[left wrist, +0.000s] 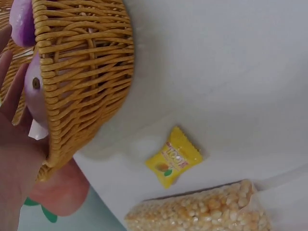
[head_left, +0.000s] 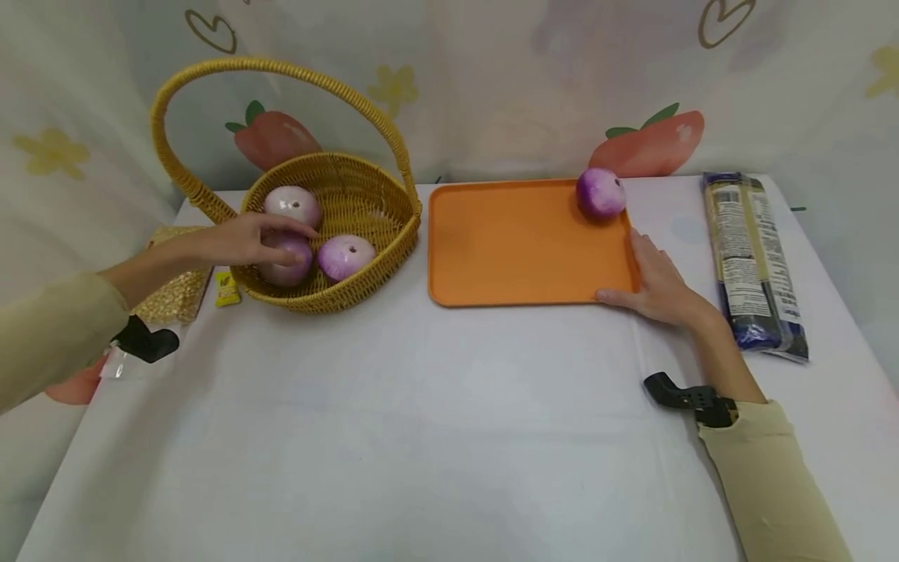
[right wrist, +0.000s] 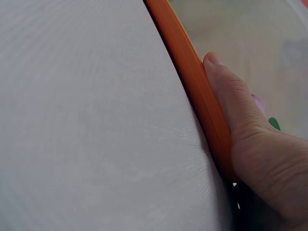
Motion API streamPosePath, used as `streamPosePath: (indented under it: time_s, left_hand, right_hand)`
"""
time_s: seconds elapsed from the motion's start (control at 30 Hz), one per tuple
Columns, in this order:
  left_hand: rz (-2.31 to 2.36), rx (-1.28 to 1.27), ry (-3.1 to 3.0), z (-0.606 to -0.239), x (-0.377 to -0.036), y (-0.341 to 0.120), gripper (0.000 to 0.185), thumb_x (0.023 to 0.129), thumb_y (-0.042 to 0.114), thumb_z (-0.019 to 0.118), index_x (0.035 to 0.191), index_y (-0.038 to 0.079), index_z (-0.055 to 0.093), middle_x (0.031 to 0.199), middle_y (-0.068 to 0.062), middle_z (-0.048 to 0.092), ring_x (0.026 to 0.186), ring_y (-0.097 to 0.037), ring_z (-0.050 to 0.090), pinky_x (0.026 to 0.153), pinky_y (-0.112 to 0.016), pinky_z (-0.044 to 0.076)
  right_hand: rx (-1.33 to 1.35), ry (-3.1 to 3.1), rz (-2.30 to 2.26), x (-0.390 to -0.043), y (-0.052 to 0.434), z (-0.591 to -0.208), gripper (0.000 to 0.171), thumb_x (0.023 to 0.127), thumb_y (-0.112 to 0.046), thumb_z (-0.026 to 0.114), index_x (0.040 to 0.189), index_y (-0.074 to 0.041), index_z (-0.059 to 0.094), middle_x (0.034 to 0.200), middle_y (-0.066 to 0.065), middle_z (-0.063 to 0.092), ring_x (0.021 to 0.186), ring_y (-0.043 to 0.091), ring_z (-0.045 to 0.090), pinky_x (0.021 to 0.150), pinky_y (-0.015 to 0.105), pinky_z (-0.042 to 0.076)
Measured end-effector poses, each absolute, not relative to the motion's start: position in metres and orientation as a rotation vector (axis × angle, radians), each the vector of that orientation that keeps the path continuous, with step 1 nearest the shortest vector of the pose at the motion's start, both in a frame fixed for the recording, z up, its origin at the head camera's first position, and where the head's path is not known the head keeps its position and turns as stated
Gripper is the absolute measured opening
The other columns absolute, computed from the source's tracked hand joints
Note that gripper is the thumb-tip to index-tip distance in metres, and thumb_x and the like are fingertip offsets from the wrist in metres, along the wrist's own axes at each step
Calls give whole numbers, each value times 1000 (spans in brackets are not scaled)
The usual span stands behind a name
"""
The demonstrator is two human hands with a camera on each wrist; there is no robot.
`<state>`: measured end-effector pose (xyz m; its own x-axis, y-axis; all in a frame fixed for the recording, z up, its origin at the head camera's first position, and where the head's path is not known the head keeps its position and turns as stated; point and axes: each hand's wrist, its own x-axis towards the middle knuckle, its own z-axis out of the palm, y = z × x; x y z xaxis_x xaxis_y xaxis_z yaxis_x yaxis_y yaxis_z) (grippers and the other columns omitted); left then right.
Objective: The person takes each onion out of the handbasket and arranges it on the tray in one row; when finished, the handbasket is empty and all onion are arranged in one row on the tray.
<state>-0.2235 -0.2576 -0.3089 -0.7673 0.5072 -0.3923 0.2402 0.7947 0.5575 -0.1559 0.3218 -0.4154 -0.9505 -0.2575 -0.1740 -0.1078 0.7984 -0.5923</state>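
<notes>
My left hand [head_left: 246, 239] reaches over the wicker basket [head_left: 351, 290], its fingers spread above a red onion [head_left: 284, 269] inside. Two more red onions, one behind [head_left: 293, 204] and one to the right [head_left: 346, 257], lie in the basket. In the left wrist view, extended fingers [left wrist: 15, 91] pass close by an onion [left wrist: 36, 94] at the rim. My right hand [head_left: 656, 282] rests against the near right corner of an orange tray [head_left: 527, 246], thumb along the front edge, fingers along the right side. Another red onion [head_left: 601, 193] sits at the tray's back right corner.
The basket's tall arched handle [head_left: 281, 69] rises above the left forearm. A yellow candy wrapper [head_left: 227, 289] and a bag of corn kernels [head_left: 172, 293] lie left of the basket. A blue-edged printed package [head_left: 755, 261] lies right of the tray. A patterned curtain [head_left: 485, 86] hangs behind.
</notes>
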Motion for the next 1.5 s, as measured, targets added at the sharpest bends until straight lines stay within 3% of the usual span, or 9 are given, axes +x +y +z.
streamPosePath:
  time_s: [0.27,0.5,0.83,1.0,1.3,1.5]
  left_hand:
    - [701,503,2354,-314,-222,-259,46,93,29,65,137,21,54,149,-10,39,127,-26,38,101,-47,36]
    - [707,515,2298,-308,-222,-257,48,94,27,63,140,20,51,151,-11,34,131,-27,34,103,-49,35]
    - [621,520,2167,-307,-225,-254,72,92,33,65,153,27,26,157,-14,22,140,-35,31,109,-60,32]
    - [614,516,2146,-304,-225,-255,72,92,33,65,152,30,25,157,-11,22,140,-33,31,111,-58,31]
    - [612,486,2122,-304,-226,-259,63,91,33,66,145,25,34,149,-8,29,135,-29,35,109,-52,34]
    - [549,513,2112,-308,-226,-256,73,91,35,66,151,26,27,153,-11,26,137,-31,32,110,-55,34]
  right_hand:
    - [-272,2727,-873,-154,322,-418,115,84,-42,71,153,2,-10,160,30,-3,148,46,-2,119,59,-4]
    - [-262,2726,-866,-156,323,-416,115,84,-42,71,153,0,-11,160,29,-4,148,46,-2,119,59,-4]
    - [-256,2723,-866,-157,323,-415,115,84,-41,71,153,-3,-12,160,27,-4,149,45,-2,119,60,-4]
    - [-256,2723,-863,-157,322,-415,116,83,-42,71,153,-2,-12,160,27,-4,148,45,-1,119,60,-3]
    - [-261,2727,-878,-155,322,-415,115,84,-42,70,153,0,-11,160,28,-5,149,45,-3,119,60,-4]
    - [-276,2739,-888,-155,322,-416,115,84,-43,71,153,1,-10,160,29,-4,148,46,-3,119,60,-4]
